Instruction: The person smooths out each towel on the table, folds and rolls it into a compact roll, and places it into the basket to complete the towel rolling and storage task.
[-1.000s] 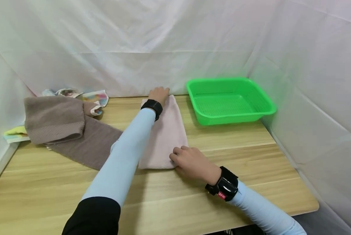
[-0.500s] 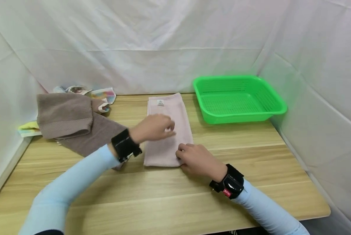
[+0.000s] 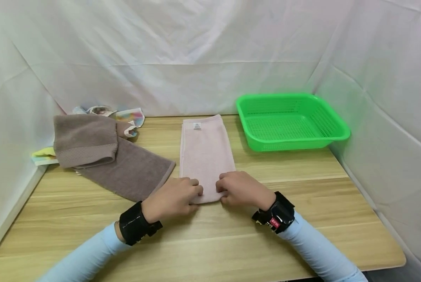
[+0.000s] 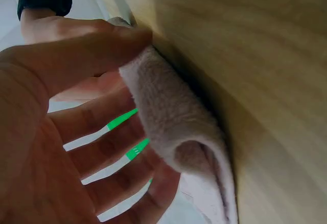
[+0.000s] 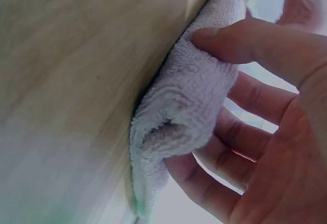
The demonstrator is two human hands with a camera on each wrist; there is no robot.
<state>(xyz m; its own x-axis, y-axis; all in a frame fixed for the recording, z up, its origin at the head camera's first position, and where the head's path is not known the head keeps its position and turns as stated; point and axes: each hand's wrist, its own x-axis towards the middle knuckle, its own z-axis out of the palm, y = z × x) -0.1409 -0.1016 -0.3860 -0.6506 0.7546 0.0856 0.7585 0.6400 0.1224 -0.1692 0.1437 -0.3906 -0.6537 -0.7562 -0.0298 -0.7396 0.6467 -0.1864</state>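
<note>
Pink towel lay on counter between brown towel and green basket. Left grip and right grip pinched opposite ends of its near edge, presumably keeping it straight.

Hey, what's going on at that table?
A person's left hand and right hand pinch the near end of a folded, pale pink terry towel, one towards each corner. It lies on a light wooden table, its small white label at the far end. A grey-brown towel lies to the left; a green plastic basket stands back right.
</note>
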